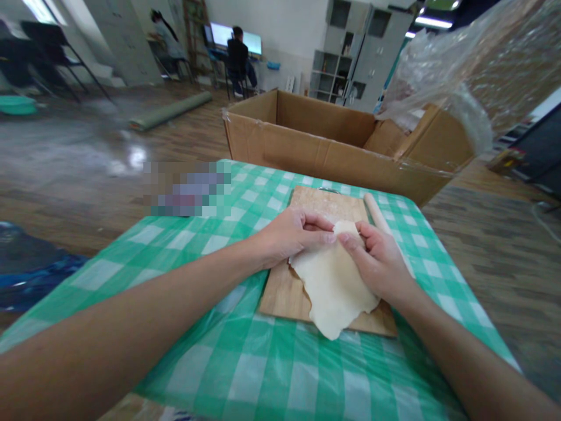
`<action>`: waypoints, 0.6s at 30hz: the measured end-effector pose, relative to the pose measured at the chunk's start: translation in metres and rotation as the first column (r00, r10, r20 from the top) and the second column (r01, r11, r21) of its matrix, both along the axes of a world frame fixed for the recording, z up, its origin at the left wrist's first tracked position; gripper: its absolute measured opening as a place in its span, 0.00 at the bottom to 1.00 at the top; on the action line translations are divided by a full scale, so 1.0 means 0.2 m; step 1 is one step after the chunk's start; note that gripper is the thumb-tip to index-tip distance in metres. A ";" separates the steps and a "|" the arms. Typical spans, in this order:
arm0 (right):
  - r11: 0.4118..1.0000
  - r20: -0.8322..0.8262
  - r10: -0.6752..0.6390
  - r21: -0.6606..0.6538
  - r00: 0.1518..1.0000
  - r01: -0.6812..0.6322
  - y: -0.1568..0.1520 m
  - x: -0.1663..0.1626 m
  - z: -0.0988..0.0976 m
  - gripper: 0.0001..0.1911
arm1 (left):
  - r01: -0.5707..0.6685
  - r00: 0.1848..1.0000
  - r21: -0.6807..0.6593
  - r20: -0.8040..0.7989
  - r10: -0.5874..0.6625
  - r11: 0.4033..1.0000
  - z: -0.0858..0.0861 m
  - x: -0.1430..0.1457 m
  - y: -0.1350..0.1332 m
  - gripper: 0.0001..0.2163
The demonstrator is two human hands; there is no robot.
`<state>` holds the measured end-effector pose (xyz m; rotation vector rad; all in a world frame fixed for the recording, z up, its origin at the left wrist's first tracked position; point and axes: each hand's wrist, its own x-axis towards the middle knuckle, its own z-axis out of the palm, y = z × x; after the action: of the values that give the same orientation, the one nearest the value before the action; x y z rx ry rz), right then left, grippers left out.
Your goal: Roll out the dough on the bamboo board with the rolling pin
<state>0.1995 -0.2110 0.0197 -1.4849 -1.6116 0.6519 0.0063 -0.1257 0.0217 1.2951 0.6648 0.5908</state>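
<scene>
"Two bare hands had the dough sheet (336,286) by its far end, then?"

"Yes. The left hand (291,235) pinched it, thumb against fingers, at the left of that end. The right hand (380,260) had it between thumb and fingers just beside, with a narrow strip of sheet showing between the two grips."

"And where was the rest of it?"

"It ran from the grips toward the near side, above the wooden board (280,297), and narrowed to a ragged tip. That tip reached past the board's near edge; whether it touched what lay below, one could not tell."

"What about the sides?"

"The left edge was jagged, with bare wood beside it. The right edge passed partly under the right hand."

"How much room was around them?"

"Left of the board, the checked tablecloth (219,354) stretched wide. On the right a pale rod (376,211) lay along the board, partly behind the right hand, with a narrower band of cloth beyond it. Past the far edge stood a large cardboard box (280,139)."
</scene>
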 end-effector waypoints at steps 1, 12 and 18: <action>1.000 -0.004 -0.001 0.002 1.000 0.001 0.00 0.00 0.00 0.17 | 0.010 1.000 0.027 -0.010 -0.009 1.000 0.00 0.00 0.00 0.14; 0.997 -0.037 -0.070 0.025 0.997 0.071 0.00 0.00 0.01 0.25 | 0.070 0.993 0.258 -0.112 -0.042 0.963 0.00 -0.01 -0.01 0.10; 0.992 -0.249 -0.082 -0.115 0.965 0.054 -0.02 -0.02 0.03 0.21 | 0.142 0.984 0.359 -0.153 -0.092 0.923 0.02 -0.01 -0.03 0.11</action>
<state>0.1955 -0.2146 0.0261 -1.4607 -1.3422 0.8642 0.0042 -0.1309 0.0248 1.7276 0.5972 0.5498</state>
